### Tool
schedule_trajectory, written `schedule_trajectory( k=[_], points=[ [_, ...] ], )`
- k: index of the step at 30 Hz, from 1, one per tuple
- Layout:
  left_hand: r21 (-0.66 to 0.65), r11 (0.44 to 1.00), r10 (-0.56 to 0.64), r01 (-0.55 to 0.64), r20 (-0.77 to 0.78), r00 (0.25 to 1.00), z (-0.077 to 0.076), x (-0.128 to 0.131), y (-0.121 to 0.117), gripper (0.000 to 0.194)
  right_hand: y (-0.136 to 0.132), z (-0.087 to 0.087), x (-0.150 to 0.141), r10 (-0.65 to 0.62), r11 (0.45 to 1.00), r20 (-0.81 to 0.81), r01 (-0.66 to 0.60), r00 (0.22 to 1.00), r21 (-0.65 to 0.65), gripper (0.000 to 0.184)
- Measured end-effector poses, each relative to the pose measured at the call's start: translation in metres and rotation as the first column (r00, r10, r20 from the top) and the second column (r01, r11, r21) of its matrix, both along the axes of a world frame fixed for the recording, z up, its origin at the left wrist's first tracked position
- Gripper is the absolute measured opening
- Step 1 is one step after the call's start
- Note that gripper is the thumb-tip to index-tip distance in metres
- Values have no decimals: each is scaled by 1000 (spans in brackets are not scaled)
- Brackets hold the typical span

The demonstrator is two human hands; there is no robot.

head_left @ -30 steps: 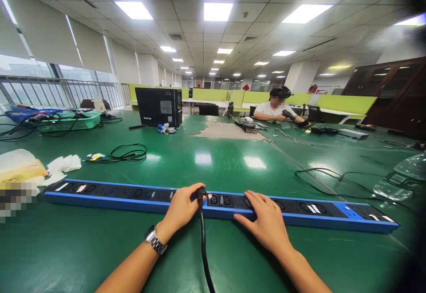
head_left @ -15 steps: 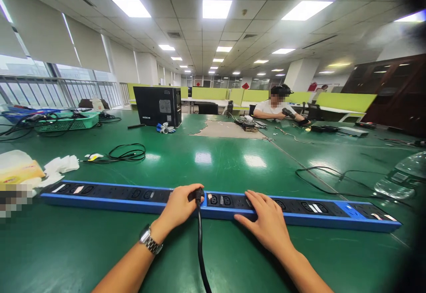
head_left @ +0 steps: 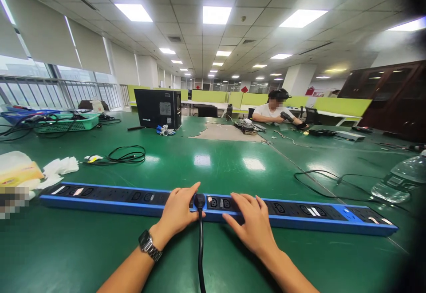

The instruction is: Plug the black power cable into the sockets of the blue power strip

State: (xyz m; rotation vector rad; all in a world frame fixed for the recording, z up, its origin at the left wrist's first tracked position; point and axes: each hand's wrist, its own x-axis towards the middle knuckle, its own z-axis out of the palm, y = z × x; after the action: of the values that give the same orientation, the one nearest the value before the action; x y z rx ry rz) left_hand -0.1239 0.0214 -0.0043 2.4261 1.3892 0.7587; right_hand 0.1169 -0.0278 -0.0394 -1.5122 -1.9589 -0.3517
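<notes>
A long blue and black power strip (head_left: pixel 299 223) lies across the green table in front of me. Near its middle, a black power plug (head_left: pixel 199 200) sits upright in the strip, and its thick cord (head_left: pixel 200 253) runs down toward me. Beside the plug, my left hand (head_left: pixel 178 208) spans the strip with thumb and index finger apart, no longer pinching the plug. My right hand (head_left: pixel 251 222) rests over the strip farther right, its fingers spread on the top and the thumb at the near side. Some sockets are hidden under both hands.
Beyond the strip lie a coiled black cable (head_left: pixel 128 154), a computer tower (head_left: pixel 158 108) and gloves (head_left: pixel 165 130). A green basket (head_left: pixel 68 123) stands at left, a plastic bottle (head_left: pixel 397 180) at right. Across the table sits another person (head_left: pixel 276 111).
My left fingers have opened from their pinch on the plug, which now sits lower, in the strip. My right hand has shifted left along the strip.
</notes>
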Motion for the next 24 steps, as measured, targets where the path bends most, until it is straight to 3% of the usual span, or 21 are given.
schedule_trajectory(
  k=[7,12,15,19,21,24],
  points=[
    [46,998,-32,35,-70,997,-4,-1,1,77,19,14,-69,203,978,-98,-207,974,-37,45],
    [48,998,-37,40,-63,997,-7,-1,1,73,32,17,-84,244,968,-206,-250,948,-2,29],
    [37,999,-37,39,-50,998,-8,-1,1,76,36,20,-72,242,965,-306,-195,921,175,24],
    [18,999,-34,35,-64,997,-6,-2,-1,82,35,24,-27,140,949,-394,-10,909,314,29],
    [10,999,-32,33,-72,997,-4,-2,-1,83,33,25,4,13,956,-486,132,874,263,38],
    [-5,1000,-31,31,-80,996,-1,-2,-3,82,29,25,38,-197,950,-672,307,714,48,40]
  ],
)
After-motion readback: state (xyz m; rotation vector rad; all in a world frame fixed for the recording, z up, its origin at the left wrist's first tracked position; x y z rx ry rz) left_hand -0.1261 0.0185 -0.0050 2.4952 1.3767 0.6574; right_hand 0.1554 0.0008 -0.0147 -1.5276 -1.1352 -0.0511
